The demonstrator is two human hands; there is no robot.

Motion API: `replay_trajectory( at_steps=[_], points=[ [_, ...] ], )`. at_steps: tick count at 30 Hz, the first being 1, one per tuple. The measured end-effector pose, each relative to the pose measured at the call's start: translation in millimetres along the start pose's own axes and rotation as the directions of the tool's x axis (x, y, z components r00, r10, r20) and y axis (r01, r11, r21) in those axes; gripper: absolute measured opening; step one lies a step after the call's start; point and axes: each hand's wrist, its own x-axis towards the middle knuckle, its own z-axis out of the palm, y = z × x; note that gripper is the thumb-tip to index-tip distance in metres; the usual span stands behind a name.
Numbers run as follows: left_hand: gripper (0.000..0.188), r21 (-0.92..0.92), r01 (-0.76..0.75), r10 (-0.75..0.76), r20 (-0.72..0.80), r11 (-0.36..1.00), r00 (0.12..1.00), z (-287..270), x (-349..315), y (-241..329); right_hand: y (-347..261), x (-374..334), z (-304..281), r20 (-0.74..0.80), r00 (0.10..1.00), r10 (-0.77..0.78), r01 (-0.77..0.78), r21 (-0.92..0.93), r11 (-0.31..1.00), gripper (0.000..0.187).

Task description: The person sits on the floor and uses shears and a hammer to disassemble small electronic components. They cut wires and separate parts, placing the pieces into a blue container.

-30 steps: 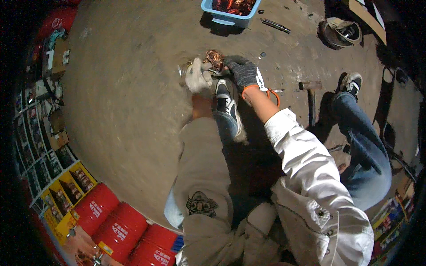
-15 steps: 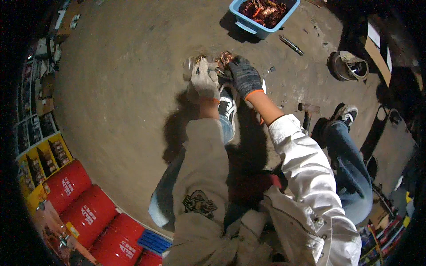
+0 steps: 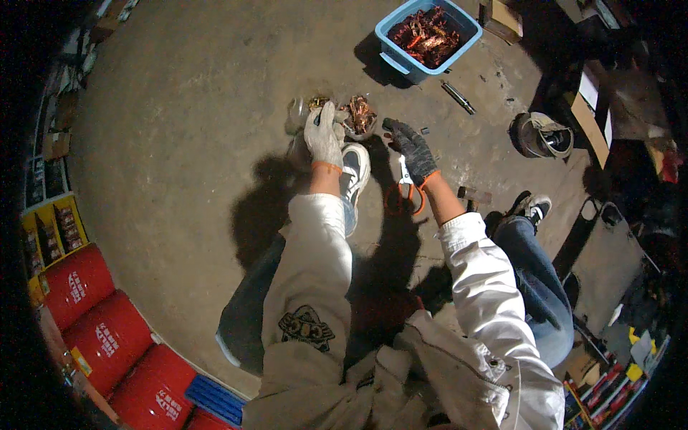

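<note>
The right hand (image 3: 414,149) has moved off the copper (image 3: 360,115), grip parted; I cannot tell the left hand's (image 3: 325,136) grip. A knock might spill copper.

Our pale jacket (image 3: 476,269) bears a dark patch (image 3: 306,330) toward seven o'clock. We wear orange-cuffed gloves (image 3: 325,140) and blue jeans (image 3: 537,287).

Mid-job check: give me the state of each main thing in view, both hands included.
Copper-coloured tangle: bunched, beside the left hand
Left hand: gloved, grip unclear
Right hand: gloved, apart from the tangle
Scissors: on the floor
Blue tub: uncovered, holding copper-coloured scrap
Hammer: lying down
Pail: open-topped, things inside
</note>
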Motion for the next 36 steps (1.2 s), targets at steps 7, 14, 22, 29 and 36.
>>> replay_trajectory(
  at_steps=[7, 14, 22, 29, 36],
  points=[
    [0.018, -0.045, -0.039, 0.041, 0.046, 0.998, 0.998, 2.0, -5.0, 0.4, 46.9, -38.1, -20.8, -0.337, 0.942, 0.005, -0.033, -0.078, 0.996, 0.025],
    [0.016, 0.013, -0.045, 0.044, 0.071, 0.999, 0.997, 0.7, -4.4, 1.4, 85.8, -135.5, 20.7, -0.628, 0.744, 0.227, -0.463, -0.239, 0.853, 0.024],
    [0.024, 0.284, -0.142, 0.064, 0.267, 0.948, 0.962, -20.6, 1.3, 1.8, 86.7, -136.2, 25.9, -0.306, 0.894, -0.327, -0.103, -0.850, 0.516, 0.035],
    [0.018, -0.116, -0.090, 0.089, -0.015, 0.989, 0.996, 15.6, -31.5, 5.9, 60.7, -124.6, 4.1, -0.188, 0.956, 0.224, -0.267, -0.875, 0.405, 0.029],
    [0.019, -0.068, -0.007, 0.017, 0.151, 0.998, 0.988, 77.2, -103.9, 60.3, -51.4, -106.6, -31.3, -0.540, 0.827, -0.153, -0.148, -0.473, 0.869, 0.033]
  ],
)
